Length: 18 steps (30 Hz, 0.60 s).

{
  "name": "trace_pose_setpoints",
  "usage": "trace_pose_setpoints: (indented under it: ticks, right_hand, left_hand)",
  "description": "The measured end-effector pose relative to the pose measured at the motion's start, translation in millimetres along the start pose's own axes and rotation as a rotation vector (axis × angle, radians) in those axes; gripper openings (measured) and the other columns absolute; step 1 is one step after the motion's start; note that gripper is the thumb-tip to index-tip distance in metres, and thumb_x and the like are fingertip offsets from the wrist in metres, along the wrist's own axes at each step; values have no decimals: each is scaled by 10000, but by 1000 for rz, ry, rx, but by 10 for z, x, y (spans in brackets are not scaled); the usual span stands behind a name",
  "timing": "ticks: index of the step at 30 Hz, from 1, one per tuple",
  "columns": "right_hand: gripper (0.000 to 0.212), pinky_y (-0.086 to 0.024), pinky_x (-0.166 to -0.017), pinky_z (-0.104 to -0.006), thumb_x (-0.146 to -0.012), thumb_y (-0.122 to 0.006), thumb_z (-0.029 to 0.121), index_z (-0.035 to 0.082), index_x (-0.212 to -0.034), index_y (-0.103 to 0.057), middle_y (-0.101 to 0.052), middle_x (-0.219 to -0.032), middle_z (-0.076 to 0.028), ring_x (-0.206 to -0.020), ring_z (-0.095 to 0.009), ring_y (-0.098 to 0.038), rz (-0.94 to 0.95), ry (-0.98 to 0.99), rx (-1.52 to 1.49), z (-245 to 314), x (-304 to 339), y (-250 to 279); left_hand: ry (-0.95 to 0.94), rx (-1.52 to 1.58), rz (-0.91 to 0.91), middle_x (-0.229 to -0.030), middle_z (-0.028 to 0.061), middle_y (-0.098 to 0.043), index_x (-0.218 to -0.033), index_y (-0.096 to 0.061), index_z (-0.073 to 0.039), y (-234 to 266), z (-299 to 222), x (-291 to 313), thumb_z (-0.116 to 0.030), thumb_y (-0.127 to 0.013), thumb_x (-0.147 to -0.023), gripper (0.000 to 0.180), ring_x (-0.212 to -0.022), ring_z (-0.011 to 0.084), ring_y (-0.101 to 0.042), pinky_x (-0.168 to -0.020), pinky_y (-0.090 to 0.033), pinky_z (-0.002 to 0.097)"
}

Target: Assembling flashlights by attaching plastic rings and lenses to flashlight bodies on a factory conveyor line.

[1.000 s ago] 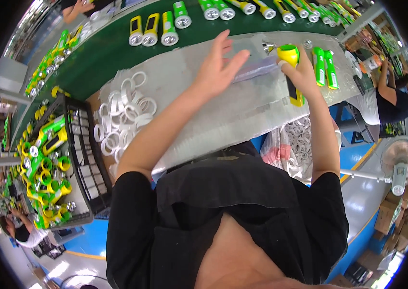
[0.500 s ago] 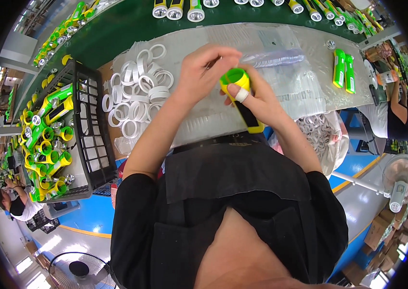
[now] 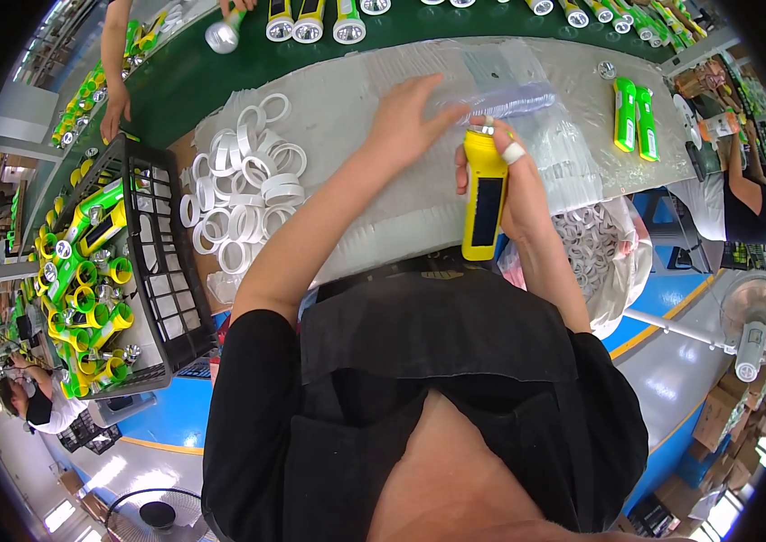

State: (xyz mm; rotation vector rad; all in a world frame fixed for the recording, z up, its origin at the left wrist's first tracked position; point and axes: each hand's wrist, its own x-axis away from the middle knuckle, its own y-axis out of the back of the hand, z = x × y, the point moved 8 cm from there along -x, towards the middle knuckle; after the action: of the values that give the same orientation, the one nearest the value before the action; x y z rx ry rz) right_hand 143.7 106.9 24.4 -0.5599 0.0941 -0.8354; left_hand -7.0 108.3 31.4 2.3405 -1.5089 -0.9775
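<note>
My right hand (image 3: 511, 176) grips a yellow flashlight (image 3: 484, 194) with a black panel on its side, held upright over the near edge of the table. My left hand (image 3: 412, 119) lies flat with fingers spread on a stack of clear plastic bags (image 3: 527, 90), just left of the flashlight's top. A pile of white plastic rings (image 3: 247, 194) lies to the left of my left arm.
A black crate (image 3: 152, 271) of green and yellow flashlight parts stands at the left. Two green flashlights (image 3: 631, 113) lie at the right. More flashlights (image 3: 310, 18) ride the green belt (image 3: 202, 72) beyond, where another person's hand (image 3: 116, 113) reaches. A bag of rings (image 3: 595, 253) hangs at right.
My left hand has left the flashlight's head and moved up onto the plastic bags. My right hand has turned the flashlight upright and shifted it a little to the right.
</note>
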Motion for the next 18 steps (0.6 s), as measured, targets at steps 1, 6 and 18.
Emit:
trace_pose_setpoints:
  ticks: [1, 6, 18]
  right_hand:
    - [438, -488, -644, -329, -986, -466, 368, 49, -1286, -451, -600, -898, -134, -703, -198, -590, -9, 17, 49, 21, 22, 44]
    - [474, -489, -635, -328, -979, -468, 387, 27, -1286, -438, -587, -888, -138, -686, -195, -583, -18, 48, 90, 50, 60, 132]
    - [468, -481, -622, -311, -988, -458, 372, 13, -1287, -476, -599, -872, -134, -670, -180, -582, 11, 67, 181, 87, 21, 32]
  left_hand:
    - [-47, -212, 45, -1245, 161, -579, -1237, -590, -37, -125, 42, -1, -414, -646, -860, 537, -1158, 335, -529, -968, -419, 430]
    - [-122, -393, 192, -1164, 151, -586, -1232, -594, -38, -320, 218, -14, -364, -728, -778, 575, -1134, 334, -508, -951, -421, 411]
    - [-175, -355, 185, -1129, 150, -582, -1220, -601, -50, -327, 139, 3, -289, -726, -795, 504, -1074, 330, -528, -920, -441, 402]
